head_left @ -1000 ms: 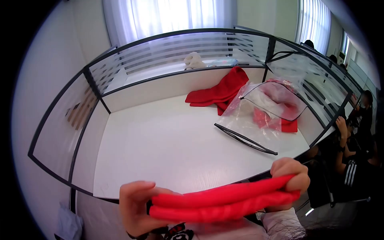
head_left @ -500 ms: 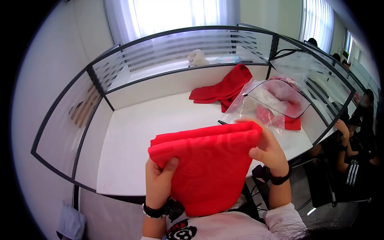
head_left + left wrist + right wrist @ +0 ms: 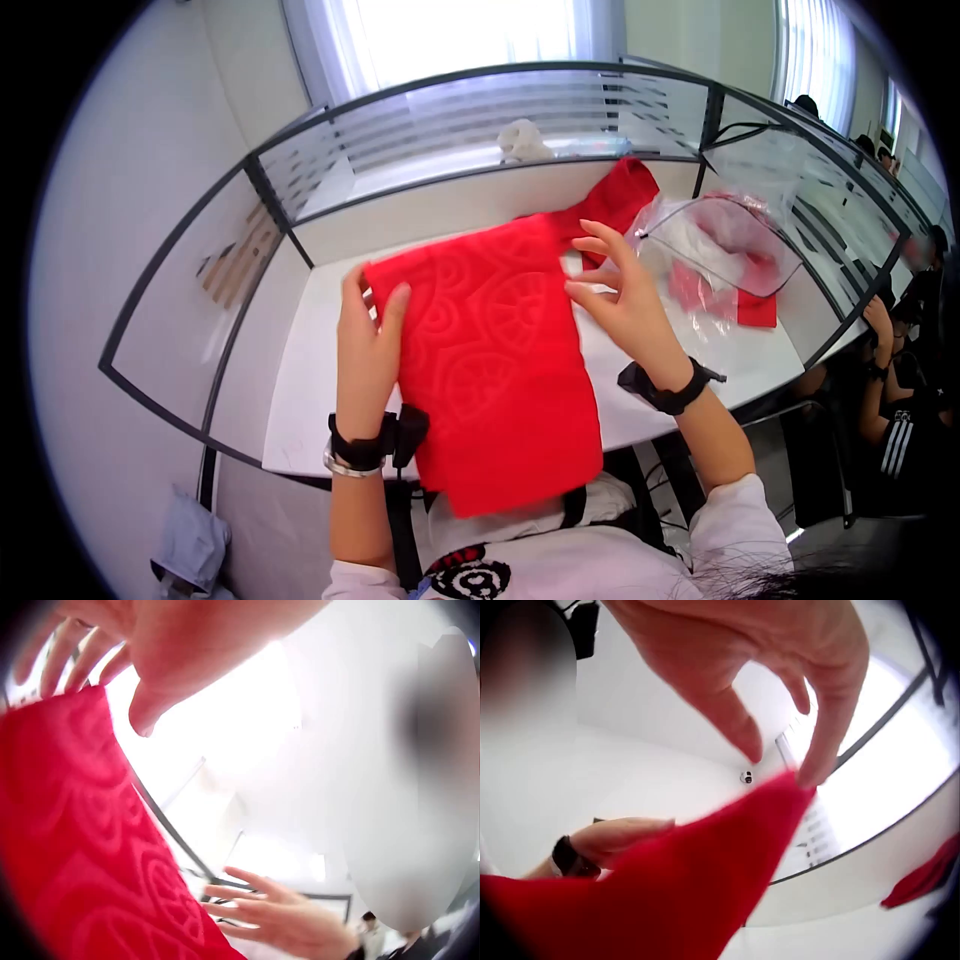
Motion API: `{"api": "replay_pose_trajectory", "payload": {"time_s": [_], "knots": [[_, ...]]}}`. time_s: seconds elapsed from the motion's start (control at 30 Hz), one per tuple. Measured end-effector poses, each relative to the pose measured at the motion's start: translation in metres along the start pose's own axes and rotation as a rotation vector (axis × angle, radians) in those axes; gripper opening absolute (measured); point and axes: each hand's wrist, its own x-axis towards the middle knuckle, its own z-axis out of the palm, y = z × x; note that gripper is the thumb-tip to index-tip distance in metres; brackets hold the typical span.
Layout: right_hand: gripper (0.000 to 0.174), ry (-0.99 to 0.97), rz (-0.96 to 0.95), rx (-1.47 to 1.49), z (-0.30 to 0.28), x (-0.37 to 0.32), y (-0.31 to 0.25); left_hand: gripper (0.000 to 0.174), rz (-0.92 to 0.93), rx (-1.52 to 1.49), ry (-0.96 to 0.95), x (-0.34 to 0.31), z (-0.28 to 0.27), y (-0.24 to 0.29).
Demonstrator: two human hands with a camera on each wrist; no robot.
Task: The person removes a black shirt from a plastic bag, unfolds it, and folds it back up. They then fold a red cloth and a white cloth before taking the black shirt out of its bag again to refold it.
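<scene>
A folded red cloth (image 3: pixel 490 380) with a raised swirl pattern is spread upright in front of my torso, its top over the white desk (image 3: pixel 310 410). At its upper left corner is my left hand (image 3: pixel 365 335), fingers at the edge and thumb apart from the cloth in the left wrist view. My right hand (image 3: pixel 630 305) is beside the upper right corner, fingers spread. One right fingertip (image 3: pixel 814 776) touches that corner in the right wrist view, while the thumb stays off it.
Another red fabric piece (image 3: pixel 625 195) lies at the back of the desk. Right of it sits a clear plastic bag (image 3: pixel 720 235) with dark edging and red and white contents. A low partition (image 3: pixel 480 70) encloses the desk. Another person (image 3: pixel 905 430) is at the far right.
The red cloth was a narrow folded bundle between both hands, then tilted up to show its broad patterned face. The right hand has loosened its hold and spread its fingers; the left thumb has lifted off.
</scene>
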Motion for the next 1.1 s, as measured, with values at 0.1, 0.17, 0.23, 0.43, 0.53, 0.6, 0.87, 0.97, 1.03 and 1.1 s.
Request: {"api": "replay_pose_trajectory", "payload": {"time_s": [0.1, 0.17, 0.23, 0.43, 0.53, 0.6, 0.87, 0.97, 1.03, 1.1], "knots": [[0.058, -0.248, -0.042, -0.328, -0.013, -0.023, 0.007, 0.052, -0.021, 0.396, -0.115, -0.02, -0.015, -0.031], [0.062, -0.592, -0.064, -0.46, -0.022, -0.046, 0.012, 0.041, -0.149, 0.459, -0.32, -0.045, -0.026, -0.034], [0.065, -0.773, -0.075, -0.545, -0.03, -0.068, 0.015, 0.037, -0.206, 0.501, -0.465, -0.07, -0.029, -0.028], [0.063, -0.603, 0.157, -0.422, -0.026, -0.069, 0.015, 0.057, -0.167, 0.578, -0.516, -0.115, -0.019, -0.022], [0.062, -0.514, -0.127, -0.691, -0.016, -0.076, 0.037, 0.083, -0.159, 0.484, -0.585, -0.123, -0.021, -0.007], [0.062, -0.505, -0.106, -0.78, -0.011, -0.08, 0.035, 0.079, -0.114, 0.532, -0.596, -0.128, -0.015, -0.005], [0.058, -0.415, -0.094, -1.03, 0.009, -0.096, 0.031, 0.044, 0.345, 0.631, -0.484, -0.121, 0.001, -0.012], [0.054, -0.432, -0.14, -1.012, 0.008, -0.095, 0.031, 0.04, 0.366, 0.619, -0.428, -0.117, -0.005, -0.021], [0.051, -0.427, -0.199, -1.02, 0.009, -0.093, 0.027, 0.041, 0.384, 0.643, -0.341, -0.112, -0.012, -0.022], [0.051, -0.468, -0.316, -1.056, 0.008, -0.094, 0.028, 0.044, 0.37, 0.642, -0.332, -0.11, -0.021, -0.023]]}}
